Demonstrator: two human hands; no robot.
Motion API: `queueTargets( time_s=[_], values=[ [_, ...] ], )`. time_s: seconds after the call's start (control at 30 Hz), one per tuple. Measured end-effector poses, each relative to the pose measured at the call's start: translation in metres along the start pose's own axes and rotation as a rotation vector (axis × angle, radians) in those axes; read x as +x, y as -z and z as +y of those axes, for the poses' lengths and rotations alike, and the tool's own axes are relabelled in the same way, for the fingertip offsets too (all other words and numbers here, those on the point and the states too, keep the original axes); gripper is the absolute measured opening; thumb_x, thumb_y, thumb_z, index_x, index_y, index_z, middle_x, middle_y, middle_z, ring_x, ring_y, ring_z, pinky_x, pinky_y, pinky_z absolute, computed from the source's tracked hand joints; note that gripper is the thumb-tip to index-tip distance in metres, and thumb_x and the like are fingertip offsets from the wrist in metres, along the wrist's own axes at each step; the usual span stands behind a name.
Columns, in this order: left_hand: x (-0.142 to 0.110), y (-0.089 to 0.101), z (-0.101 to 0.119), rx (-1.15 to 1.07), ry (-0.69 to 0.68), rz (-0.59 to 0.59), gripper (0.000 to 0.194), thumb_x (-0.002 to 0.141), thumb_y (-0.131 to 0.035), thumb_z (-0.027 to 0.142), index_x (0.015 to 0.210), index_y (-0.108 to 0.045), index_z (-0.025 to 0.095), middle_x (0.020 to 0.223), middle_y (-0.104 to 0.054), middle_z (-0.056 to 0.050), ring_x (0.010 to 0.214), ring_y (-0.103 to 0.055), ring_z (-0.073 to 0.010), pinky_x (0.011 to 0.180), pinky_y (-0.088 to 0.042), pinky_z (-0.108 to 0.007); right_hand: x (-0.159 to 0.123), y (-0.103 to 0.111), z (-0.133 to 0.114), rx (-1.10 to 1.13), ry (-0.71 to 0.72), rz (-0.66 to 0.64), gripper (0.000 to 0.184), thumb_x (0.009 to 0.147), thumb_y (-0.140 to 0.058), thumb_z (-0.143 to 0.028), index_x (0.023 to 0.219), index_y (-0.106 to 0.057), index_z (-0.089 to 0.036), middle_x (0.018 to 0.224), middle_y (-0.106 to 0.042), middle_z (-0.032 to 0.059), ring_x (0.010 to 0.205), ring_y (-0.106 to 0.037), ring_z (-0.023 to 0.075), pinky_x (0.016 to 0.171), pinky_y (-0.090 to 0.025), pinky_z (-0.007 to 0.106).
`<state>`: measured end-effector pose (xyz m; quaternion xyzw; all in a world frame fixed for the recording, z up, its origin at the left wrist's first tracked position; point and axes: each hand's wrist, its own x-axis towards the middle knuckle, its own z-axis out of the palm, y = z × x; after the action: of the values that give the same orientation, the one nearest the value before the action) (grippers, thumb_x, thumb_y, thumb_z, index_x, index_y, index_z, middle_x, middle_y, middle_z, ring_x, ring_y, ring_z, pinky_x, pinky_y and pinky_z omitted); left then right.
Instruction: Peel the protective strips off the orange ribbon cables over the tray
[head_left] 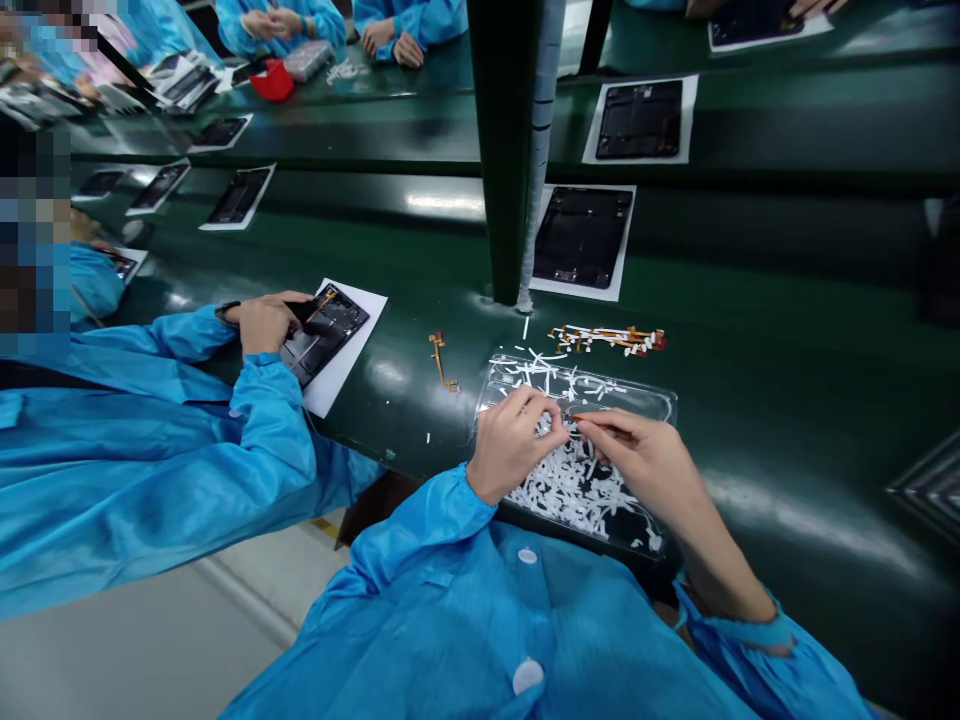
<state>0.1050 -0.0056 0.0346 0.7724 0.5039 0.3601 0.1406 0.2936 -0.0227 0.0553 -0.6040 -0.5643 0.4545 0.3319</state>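
Both my hands are over a clear plastic tray (664, 402) heaped with small white strips (562, 490). My left hand (514, 440) has its thumb and index finger closed in a pinch; whatever may be between them is too small to make out. Close beside it, my right hand (645, 455) pinches an orange-brown flex cable (577, 419), most of it hidden by the fingers. Beyond the tray lies a pile of orange flex cables (611, 340) with white pieces on them. A single flex cable (441, 362) lies on the table to the left of the tray.
A dark green post (514, 150) rises from the green table (787, 400) beyond the tray. Dark device housings (583, 235) lie on white sheets along the line. At left, a co-worker's hands (266, 320) work on another housing (330, 335). More people sit opposite.
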Motion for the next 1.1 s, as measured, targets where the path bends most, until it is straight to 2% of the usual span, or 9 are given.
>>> queueTargets(
  time_s=[0.07,0.17,0.27,0.37,0.5,0.6,0.7,0.87,1.1],
  values=[
    [0.0,0.0,-0.004,-0.177,0.167,-0.016,0.007,0.086,-0.063,0.014,0.089,-0.067,0.019,0.092,-0.069,-0.003,0.081,-0.067,-0.014,0.068,-0.052,-0.024,-0.002,0.003,0.006,-0.023,-0.008,0.04,0.036,0.086,-0.069,-0.057,0.093,-0.081,-0.023,0.086,-0.076,0.0073,0.073,-0.065,0.022,0.065,-0.049,0.034],
    [0.001,-0.003,-0.006,-0.582,0.438,-0.14,0.025,0.087,-0.065,0.017,0.113,-0.066,0.019,0.101,-0.07,-0.004,0.079,-0.068,-0.0125,0.058,-0.052,-0.02,-0.006,0.005,0.013,-0.03,-0.02,0.06,0.033,0.086,-0.069,-0.055,0.094,-0.081,-0.025,0.091,-0.077,0.0064,0.082,-0.066,0.0236,0.072,-0.05,0.035],
    [0.003,-0.007,-0.006,-0.777,0.514,-0.27,0.02,0.09,-0.066,0.024,0.109,-0.071,0.018,0.102,-0.073,-0.007,0.08,-0.068,-0.0132,0.056,-0.052,-0.02,-0.009,0.004,0.014,-0.013,-0.033,0.025,0.032,0.088,-0.069,-0.054,0.096,-0.08,-0.025,0.091,-0.077,0.0054,0.085,-0.067,0.0236,0.073,-0.051,0.035],
    [0.007,-0.006,-0.006,-0.777,0.463,-0.253,0.01,0.09,-0.068,0.025,0.089,-0.074,0.016,0.091,-0.073,-0.006,0.081,-0.067,-0.014,0.061,-0.054,-0.022,-0.014,0.006,0.014,-0.008,-0.042,-0.006,0.032,0.086,-0.071,-0.054,0.097,-0.081,-0.025,0.092,-0.077,0.0054,0.085,-0.068,0.0234,0.076,-0.053,0.035],
    [0.014,0.001,-0.009,-0.75,0.427,-0.129,0.008,0.091,-0.067,0.022,0.087,-0.072,0.017,0.087,-0.071,-0.003,0.079,-0.066,-0.0122,0.065,-0.054,-0.022,-0.025,0.01,0.018,-0.023,-0.054,-0.04,0.03,0.082,-0.077,-0.054,0.092,-0.081,-0.026,0.09,-0.076,0.0048,0.083,-0.067,0.0221,0.078,-0.053,0.035],
    [0.014,0.005,-0.006,-0.682,0.382,-0.002,0.007,0.093,-0.065,0.02,0.093,-0.071,0.017,0.096,-0.07,-0.004,0.078,-0.066,-0.0101,0.065,-0.054,-0.021,-0.032,0.011,0.02,-0.023,-0.071,-0.04,0.029,0.082,-0.076,-0.053,0.089,-0.079,-0.026,0.09,-0.076,0.0055,0.083,-0.068,0.0224,0.077,-0.054,0.034],
    [0.007,0.007,0.005,-0.48,0.247,0.087,0.014,0.095,-0.064,0.02,0.107,-0.07,0.019,0.106,-0.068,-0.004,0.077,-0.064,-0.0082,0.068,-0.056,-0.021,-0.034,0.009,0.017,-0.006,-0.048,-0.023,0.025,0.085,-0.075,-0.05,0.088,-0.078,-0.026,0.091,-0.076,0.0055,0.084,-0.068,0.0225,0.076,-0.054,0.034],
    [-0.01,0.007,0.02,-0.315,-0.098,-0.083,0.017,0.098,-0.065,0.03,0.104,-0.072,0.016,0.098,-0.074,-0.005,0.088,-0.071,-0.0126,0.083,-0.061,-0.026,-0.036,0.007,0.01,0.0,0.075,0.0,0.015,0.091,-0.072,-0.041,0.097,-0.077,-0.028,0.093,-0.074,0.0027,0.083,-0.065,0.0195,0.073,-0.053,0.032],
    [-0.014,0.008,0.019,-0.193,-0.118,-0.173,0.017,0.103,-0.055,0.024,0.101,-0.071,0.017,0.097,-0.077,-0.004,0.09,-0.072,-0.0134,0.086,-0.062,-0.029,-0.037,0.001,0.016,-0.054,0.174,-0.019,0.009,0.094,-0.069,-0.032,0.101,-0.075,-0.031,0.1,-0.074,0.0005,0.092,-0.065,0.0186,0.079,-0.051,0.032]
  ],
)
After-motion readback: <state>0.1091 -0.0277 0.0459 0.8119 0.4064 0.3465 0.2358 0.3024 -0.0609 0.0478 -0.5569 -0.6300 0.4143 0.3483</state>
